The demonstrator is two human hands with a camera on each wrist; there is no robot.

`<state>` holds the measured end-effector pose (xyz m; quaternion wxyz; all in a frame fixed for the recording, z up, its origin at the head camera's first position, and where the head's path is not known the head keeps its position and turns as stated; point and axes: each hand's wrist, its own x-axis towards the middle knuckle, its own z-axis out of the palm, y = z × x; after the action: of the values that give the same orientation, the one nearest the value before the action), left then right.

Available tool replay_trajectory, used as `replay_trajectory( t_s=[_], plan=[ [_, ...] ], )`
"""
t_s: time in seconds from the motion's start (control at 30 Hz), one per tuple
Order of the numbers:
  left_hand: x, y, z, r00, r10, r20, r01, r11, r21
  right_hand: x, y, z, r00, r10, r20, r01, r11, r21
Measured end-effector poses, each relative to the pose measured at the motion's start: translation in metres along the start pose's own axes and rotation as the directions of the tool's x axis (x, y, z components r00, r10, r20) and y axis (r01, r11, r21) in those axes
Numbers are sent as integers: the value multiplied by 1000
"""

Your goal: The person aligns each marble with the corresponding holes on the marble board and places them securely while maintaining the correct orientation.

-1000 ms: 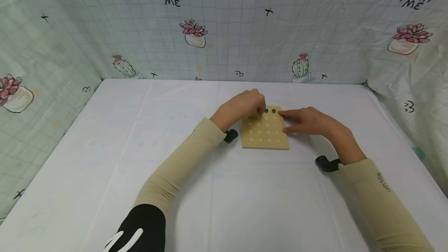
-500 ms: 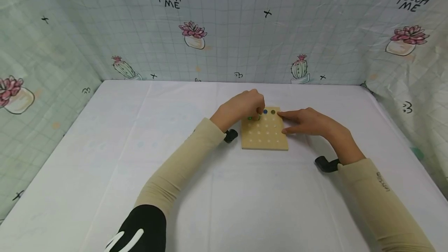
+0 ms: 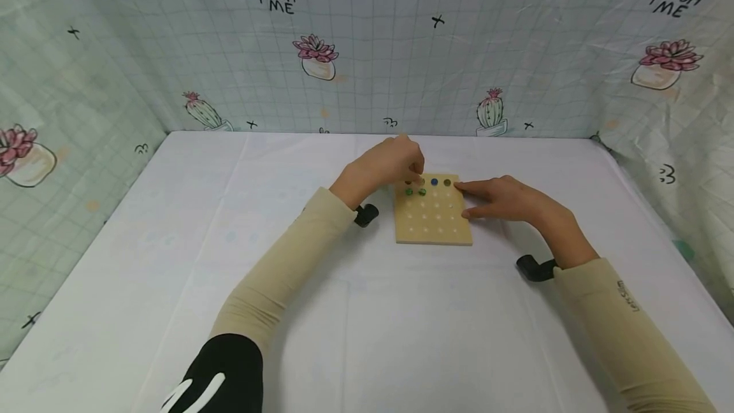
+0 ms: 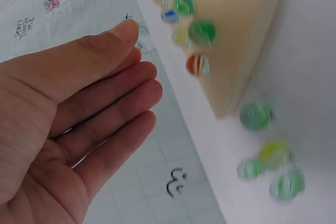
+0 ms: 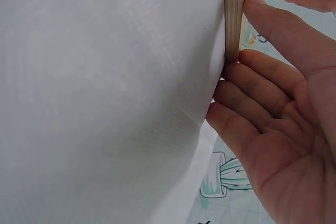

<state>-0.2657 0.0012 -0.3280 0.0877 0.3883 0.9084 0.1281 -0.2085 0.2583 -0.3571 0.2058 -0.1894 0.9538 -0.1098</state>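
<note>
A tan wooden board [image 3: 434,222] with rows of small hollows lies on the white table. Along its far end sit several glass marbles, among them a blue marble [image 3: 434,181], green marbles [image 4: 202,32] and a red-and-white marble [image 4: 197,65]. My left hand [image 3: 385,164] hovers at the board's far left corner. In the left wrist view its fingers bend gently and nothing lies between thumb and fingers. My right hand [image 3: 504,198] rests against the board's right edge; the thumb [image 5: 273,17] touches the board and the other fingers extend along its side.
Several loose marbles, including a yellow marble [image 4: 274,153] and a green marble [image 4: 256,115], lie on the table beside the board, hidden behind my left hand in the head view. A patterned curtain [image 3: 367,50] stands behind the table [image 3: 275,336].
My left hand has drawn back from the board, moving left and away from me. A second green marble in the second row is now uncovered. The right hand stays in place.
</note>
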Motion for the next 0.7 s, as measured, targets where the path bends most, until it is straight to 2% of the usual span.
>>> replay_trajectory(
  t_s=[0.1,0.27,0.57,0.7],
  plan=[
    [-8,-9,-8,999,7,-31,-7,1000,21,0,0,0,1000,-2,-6,2,1000,9],
    [-21,-29,-18,999,-18,-36,18,1000,10,0,-1,1,1000,-2,-7,3,1000,15],
    [-48,-62,-21,993,-122,-5,122,992,-33,1,-1,1,1000,0,-3,0,1000,-1],
    [-50,-77,-18,996,-88,4,88,996,-34,0,0,2,1000,2,-6,-2,1000,10]
  ],
)
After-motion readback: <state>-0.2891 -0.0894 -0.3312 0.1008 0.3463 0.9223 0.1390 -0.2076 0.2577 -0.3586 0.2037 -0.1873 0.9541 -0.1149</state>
